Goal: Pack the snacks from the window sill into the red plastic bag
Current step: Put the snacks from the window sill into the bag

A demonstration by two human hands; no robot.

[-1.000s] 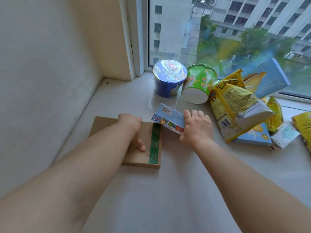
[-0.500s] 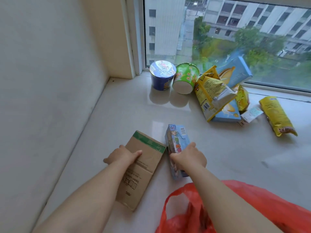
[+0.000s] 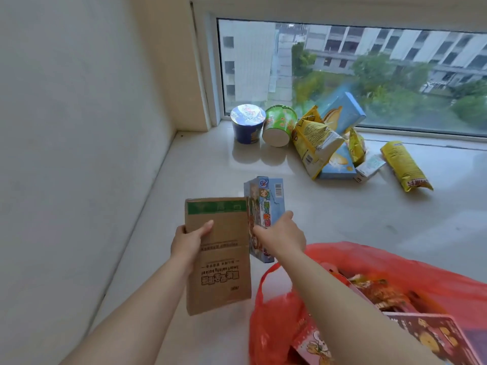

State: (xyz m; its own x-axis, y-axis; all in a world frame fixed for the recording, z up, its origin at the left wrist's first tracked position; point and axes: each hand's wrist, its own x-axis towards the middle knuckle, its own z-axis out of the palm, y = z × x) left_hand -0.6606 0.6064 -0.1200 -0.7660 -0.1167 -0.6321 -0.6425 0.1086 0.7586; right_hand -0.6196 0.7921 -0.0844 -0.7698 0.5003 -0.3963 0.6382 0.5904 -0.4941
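Observation:
My left hand (image 3: 191,239) grips a flat brown cardboard box (image 3: 221,259) with a green band, lifted off the window sill (image 3: 369,219). My right hand (image 3: 280,234) holds a light blue cartoon snack box (image 3: 266,204) upright just to the right of the brown box, above the sill. The red plastic bag (image 3: 276,320) lies open at the lower right under my right forearm, with several snack packs inside it. More snacks lie by the glass: a blue cup (image 3: 247,124), a green cup (image 3: 279,125), yellow bags (image 3: 315,143) and blue boxes (image 3: 345,113).
A white wall (image 3: 79,154) runs along the left side of the sill. The window pane (image 3: 369,75) closes off the back. A yellow bag (image 3: 404,165) and a small white packet (image 3: 370,167) lie at the far right.
Both hands have lifted their boxes off the sill and drawn them back toward the red bag. The brown box now stands more upright in my left hand.

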